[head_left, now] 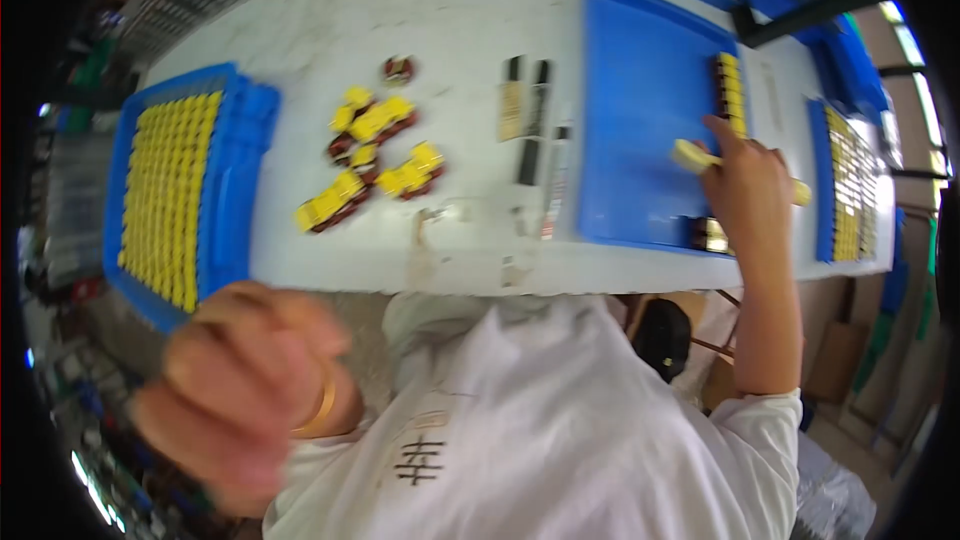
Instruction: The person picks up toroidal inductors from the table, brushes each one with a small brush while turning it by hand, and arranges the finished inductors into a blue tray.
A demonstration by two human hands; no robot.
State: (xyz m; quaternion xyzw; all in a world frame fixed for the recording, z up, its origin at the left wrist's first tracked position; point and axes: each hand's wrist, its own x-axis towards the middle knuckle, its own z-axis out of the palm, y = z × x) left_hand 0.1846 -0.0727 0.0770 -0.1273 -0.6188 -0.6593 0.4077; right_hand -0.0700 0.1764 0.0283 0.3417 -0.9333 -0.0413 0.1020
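Observation:
My right hand [750, 180] is closed on a pale yellow rod [695, 156] above the right side of a blue tray [640, 110]. Just beyond its fingers, a row of yellow-topped dark parts [731, 90] stands along the tray's right edge. A few more dark parts [711, 235] lie at the tray's near right corner. My left hand [250, 380], blurred, is raised in front of the table's near edge, its fingers curled; what they hold, if anything, cannot be made out. Loose yellow-topped parts [382, 118] lie in a cluster on the white table [450, 0].
At the left, a blue crate [240, 180] holds rows of yellow-topped parts. Black-ended tools [530, 160] and a marker [556, 185] lie mid-table. Another filled tray [824, 190] stands far right, and a dark bar [815, 15] juts over the back right.

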